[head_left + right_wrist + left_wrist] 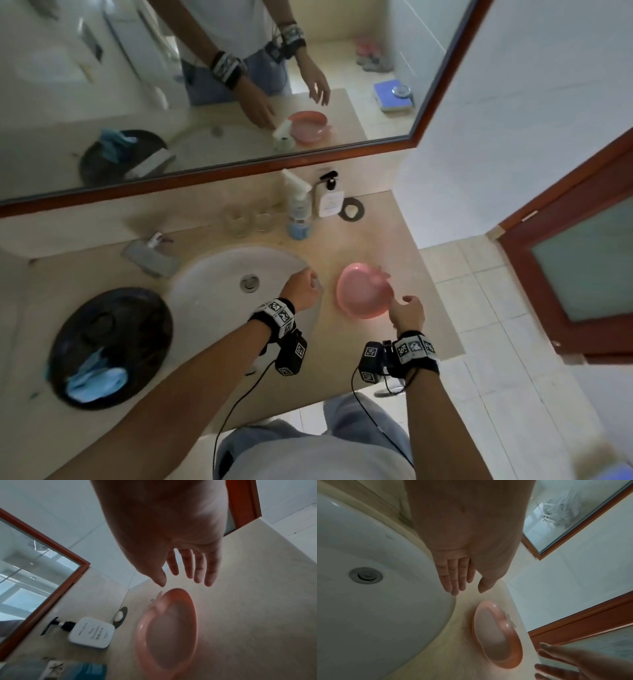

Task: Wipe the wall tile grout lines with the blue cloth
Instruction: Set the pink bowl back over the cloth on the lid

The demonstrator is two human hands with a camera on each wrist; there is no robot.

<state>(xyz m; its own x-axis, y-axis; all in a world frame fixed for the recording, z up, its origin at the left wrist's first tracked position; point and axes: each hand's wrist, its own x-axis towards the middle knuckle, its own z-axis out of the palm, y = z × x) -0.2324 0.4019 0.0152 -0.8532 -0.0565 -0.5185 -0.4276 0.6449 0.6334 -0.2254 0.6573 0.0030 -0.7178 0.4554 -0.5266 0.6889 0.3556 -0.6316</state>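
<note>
The blue cloth (96,378) lies crumpled in a black round basin (137,308) at the left end of the counter, away from both hands. My left hand (305,286) hovers over the right rim of the white sink (212,274), fingers straight and empty; the left wrist view shows that hand (458,580) above the sink edge. My right hand (406,310) hangs open beside a pink bowl (363,291), holding nothing. In the right wrist view its fingers (199,568) are spread above the pink bowl (169,632). White wall tiles (513,113) rise right of the mirror.
A wood-framed mirror (205,85) spans the wall behind the counter. A faucet (150,251), clear glasses (248,219), a spray bottle (298,205), a white pump bottle (329,198) and a soap dish (352,209) stand at the back. A wooden door (582,267) is on the right.
</note>
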